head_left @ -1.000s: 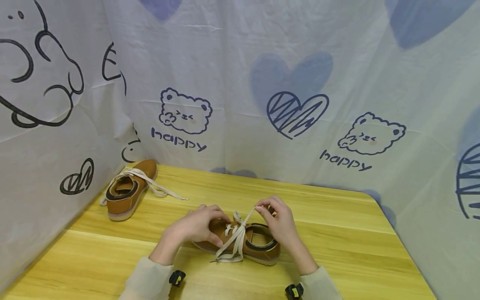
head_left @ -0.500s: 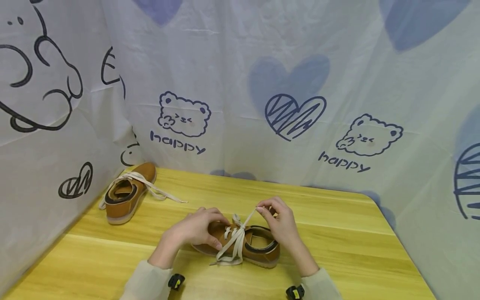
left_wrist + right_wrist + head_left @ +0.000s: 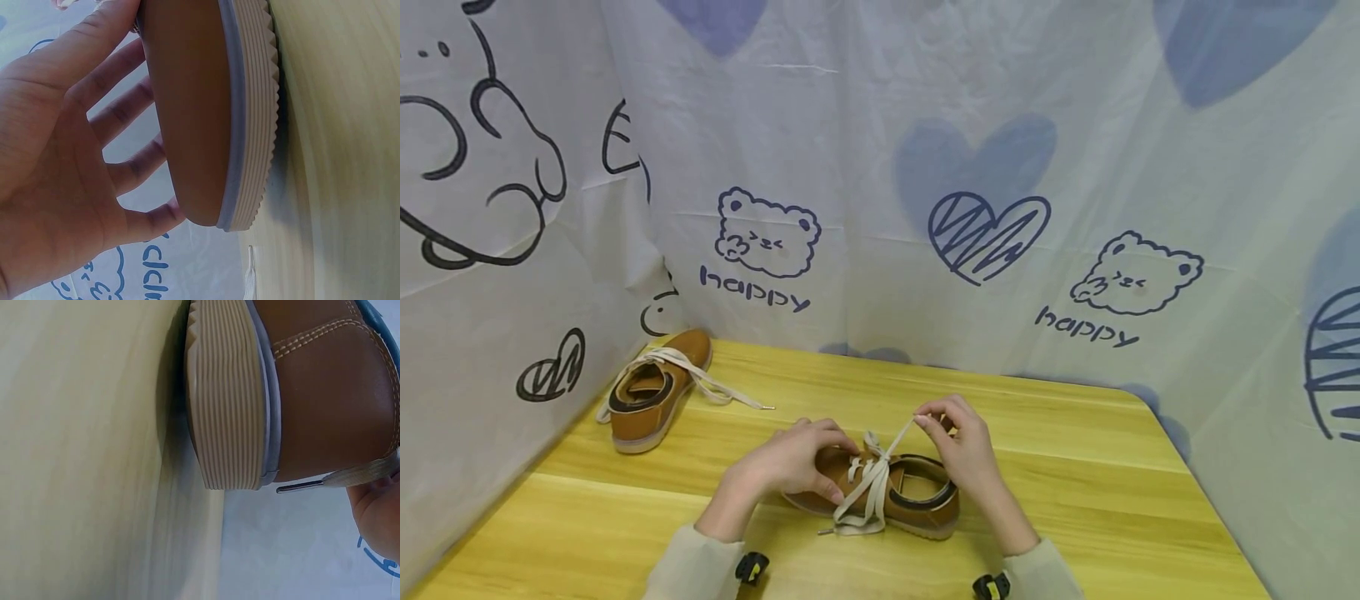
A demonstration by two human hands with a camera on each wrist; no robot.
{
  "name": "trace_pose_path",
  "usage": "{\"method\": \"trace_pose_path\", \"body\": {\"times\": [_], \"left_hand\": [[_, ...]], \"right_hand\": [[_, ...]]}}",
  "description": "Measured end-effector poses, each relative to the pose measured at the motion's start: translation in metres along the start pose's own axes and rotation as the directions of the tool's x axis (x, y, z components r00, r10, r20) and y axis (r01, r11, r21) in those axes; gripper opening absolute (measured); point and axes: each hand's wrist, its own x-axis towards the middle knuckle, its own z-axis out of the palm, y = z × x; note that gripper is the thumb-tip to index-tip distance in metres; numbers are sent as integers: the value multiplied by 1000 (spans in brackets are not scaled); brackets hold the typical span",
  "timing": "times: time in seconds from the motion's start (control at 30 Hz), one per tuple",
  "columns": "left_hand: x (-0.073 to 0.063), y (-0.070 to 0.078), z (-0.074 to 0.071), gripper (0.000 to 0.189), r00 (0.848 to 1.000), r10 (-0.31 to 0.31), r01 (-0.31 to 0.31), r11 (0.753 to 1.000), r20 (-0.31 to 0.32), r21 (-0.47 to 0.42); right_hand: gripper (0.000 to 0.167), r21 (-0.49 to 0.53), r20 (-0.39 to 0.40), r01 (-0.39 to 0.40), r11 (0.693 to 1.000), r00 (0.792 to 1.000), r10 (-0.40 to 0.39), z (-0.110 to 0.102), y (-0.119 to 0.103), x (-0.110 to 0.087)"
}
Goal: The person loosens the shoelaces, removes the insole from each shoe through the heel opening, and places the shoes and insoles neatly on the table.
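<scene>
A brown leather shoe (image 3: 925,522) lies on the table, toe to the left, its off-white laces crossed and knotted over the tongue. My left hand (image 3: 793,457) holds the toe end, thumb on the near side and fingers over the far side. In the left wrist view, the fingers reach across behind the shoe's toe (image 3: 194,119). My right hand (image 3: 962,442) pinches one shoelace (image 3: 901,435) between thumb and fingertips and draws it taut, up and to the right from the knot. The lace's tipped end (image 3: 359,476) hangs beside that hand, near the heel.
A second brown shoe (image 3: 638,427) stands at the table's back left, its untied lace (image 3: 730,392) trailing to the right. The wooden table (image 3: 1097,500) meets white printed curtains (image 3: 865,292) at the back and left.
The head view's picture has shifted slightly downward. Both hands, the shoe and the taut lace keep nearly the same arrangement.
</scene>
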Motion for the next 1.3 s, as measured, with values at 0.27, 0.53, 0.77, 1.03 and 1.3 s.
{"method": "trace_pose_path", "body": {"times": [0.27,0.53,0.77,1.03,1.3], "left_hand": [[0,2,-1,62,1000,-4,4,1000,3,-7],[-1,2,-1,61,1000,-5,5,1000,5,-7],[0,1,0,61,1000,-2,2,1000,4,-2],[1,-2,1,62,1000,3,-3,1000,3,-2],[1,-2,0,62,1000,10,-10,1000,0,-2]], "right_hand": [[4,9,-12,-15,1000,1000,15,-1,4,1],[5,14,-44,21,1000,999,-21,-3,8,2],[6,19,-49,17,1000,999,-16,-6,5,3],[2,22,-87,4,1000,996,-2,-6,8,3],[4,14,-102,-3,1000,995,5,-9,10,5]]}}
